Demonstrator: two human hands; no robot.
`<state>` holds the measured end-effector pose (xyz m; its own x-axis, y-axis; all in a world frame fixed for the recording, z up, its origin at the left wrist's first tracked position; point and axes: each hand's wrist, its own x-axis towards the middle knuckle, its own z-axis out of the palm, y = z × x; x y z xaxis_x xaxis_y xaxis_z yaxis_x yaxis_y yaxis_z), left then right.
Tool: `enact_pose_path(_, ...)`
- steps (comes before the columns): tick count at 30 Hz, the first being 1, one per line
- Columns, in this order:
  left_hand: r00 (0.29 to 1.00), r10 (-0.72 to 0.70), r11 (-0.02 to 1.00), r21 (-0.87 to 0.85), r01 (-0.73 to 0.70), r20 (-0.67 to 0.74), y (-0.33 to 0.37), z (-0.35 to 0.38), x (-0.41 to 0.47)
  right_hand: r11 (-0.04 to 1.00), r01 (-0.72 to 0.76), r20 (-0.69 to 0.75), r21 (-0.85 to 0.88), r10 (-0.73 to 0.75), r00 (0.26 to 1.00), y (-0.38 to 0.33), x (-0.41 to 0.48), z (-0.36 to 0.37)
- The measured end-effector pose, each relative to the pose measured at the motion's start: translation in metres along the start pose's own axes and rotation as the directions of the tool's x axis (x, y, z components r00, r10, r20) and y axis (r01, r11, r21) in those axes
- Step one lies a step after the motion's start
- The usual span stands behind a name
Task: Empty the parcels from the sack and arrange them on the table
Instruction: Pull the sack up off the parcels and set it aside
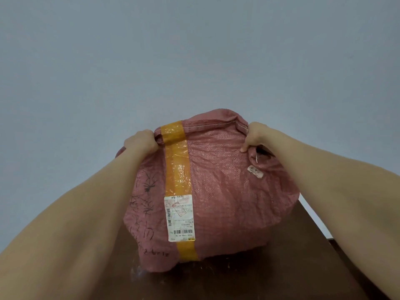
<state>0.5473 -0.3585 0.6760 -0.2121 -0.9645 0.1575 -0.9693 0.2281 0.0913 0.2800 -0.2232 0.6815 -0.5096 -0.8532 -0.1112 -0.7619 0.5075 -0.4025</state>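
Between your hands the woven sack bulges down onto the table; contact underneath is hard to tell. Your left hand and right hand each pinch a bunched top corner, fingers curled into the fabric. It is probably soft, slick-weave and fairly heavy, so take it by the stitched corners, not the tape. The parcels are hidden inside and the sack's mouth is out of sight.

Pink woven sack w/ orange tape strip, white label, black scrawl; dark brown table.
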Motion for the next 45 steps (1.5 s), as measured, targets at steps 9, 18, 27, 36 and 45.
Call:
enact_pose_path(9, 0.998, 0.031, 0.986, 0.159, -0.039, 0.054, -0.009, 0.01, 0.004, 0.985, -0.131, -0.3, -0.112, 0.092, 0.949, 0.003, -0.005, 0.017)
enact_pose_path(18, 0.993, -0.089, 0.976, -0.193, 0.102, 0.075, -0.009, 0.006, 0.0, 0.961, -0.145, -0.297, 0.234, 0.213, 0.931, -0.004, -0.001, 0.032)
enact_pose_path(27, 0.985, -0.175, 0.834, -0.531, 0.147, -0.001, -0.001, -0.01, 0.009, 0.899, -0.089, -0.398, 0.429, 0.277, 0.875, -0.018, 0.0, 0.017)
enact_pose_path(36, 0.971, -0.194, 0.797, -0.599, 0.071, -0.142, 0.0, -0.018, 0.017, 0.888, -0.058, -0.439, 0.456, 0.281, 0.854, -0.026, 0.004, 0.011)
enact_pose_path(45, 0.959, -0.208, 0.799, -0.599, 0.054, -0.19, 0.004, -0.029, 0.018, 0.881, -0.022, -0.461, 0.473, 0.269, 0.846, -0.032, 0.006, 0.002)
